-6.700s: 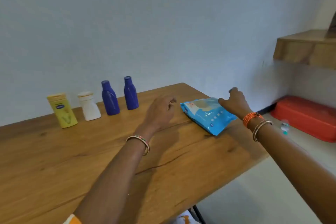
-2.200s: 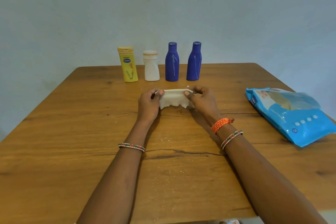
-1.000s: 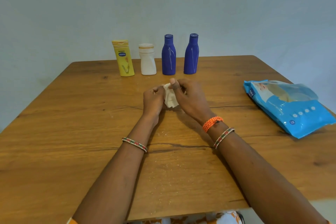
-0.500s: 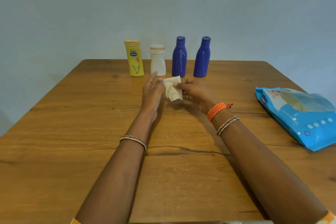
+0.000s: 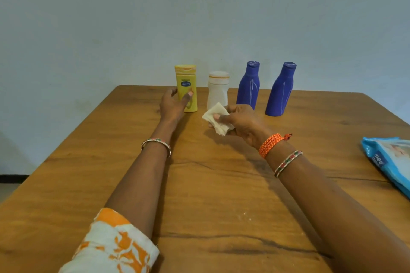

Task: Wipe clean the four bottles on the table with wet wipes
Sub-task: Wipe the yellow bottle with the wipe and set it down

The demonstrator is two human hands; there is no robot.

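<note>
Bottles stand in a row at the table's (image 5: 93, 184) far edge. Left hand (image 5: 172, 105) cups the yellow bottle (image 5: 186, 87), fingers half-curled, probably not gripping yet. Right hand (image 5: 240, 122) pinches the folded wet wipe (image 5: 216, 118), ready to wipe.

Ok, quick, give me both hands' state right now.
Left hand: open, fingers curling round the yellow bottle, not yet gripping.
Right hand: closed, holding the folded wet wipe.

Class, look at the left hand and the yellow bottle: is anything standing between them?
Nothing visible does. The left hand is already at the yellow bottle, thumb on its front, fingers curling round its left side. The white bottle stands apart, to its right.
</note>
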